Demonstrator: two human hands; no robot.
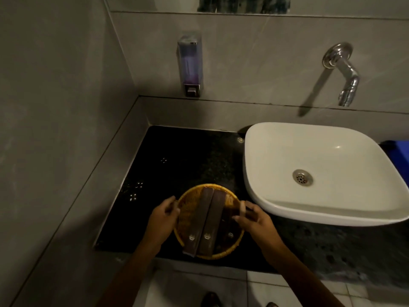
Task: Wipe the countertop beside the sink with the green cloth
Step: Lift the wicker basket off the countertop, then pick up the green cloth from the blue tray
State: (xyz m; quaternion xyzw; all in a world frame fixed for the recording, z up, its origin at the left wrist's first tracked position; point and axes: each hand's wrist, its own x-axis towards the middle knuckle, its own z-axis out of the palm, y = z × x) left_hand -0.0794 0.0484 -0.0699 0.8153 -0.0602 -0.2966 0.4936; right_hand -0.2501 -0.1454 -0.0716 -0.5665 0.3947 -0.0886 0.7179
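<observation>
Countertop [188, 156]: dark stone, stretching ahead of my fingers and left of the sink [314, 165]. Cloth: not in view. My left hand [162, 214] and right hand [254, 218], forearms angled inward, pinch opposite rims of a basket [188, 209] holding two brown boxes [207, 220] between my hands.

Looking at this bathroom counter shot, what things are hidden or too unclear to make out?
Head view only:
- Green cloth: nowhere in view.
- Blue object: hidden mostly behind the sink and cut by the right edge; unidentifiable.
- Printing on the dark boxes in the basket: too small and dim.
- Small items under the right hand: shadowed.
- Left hand fingertips: hidden by the basket rim.
- Mirror reflection: cut by the top edge.
</observation>
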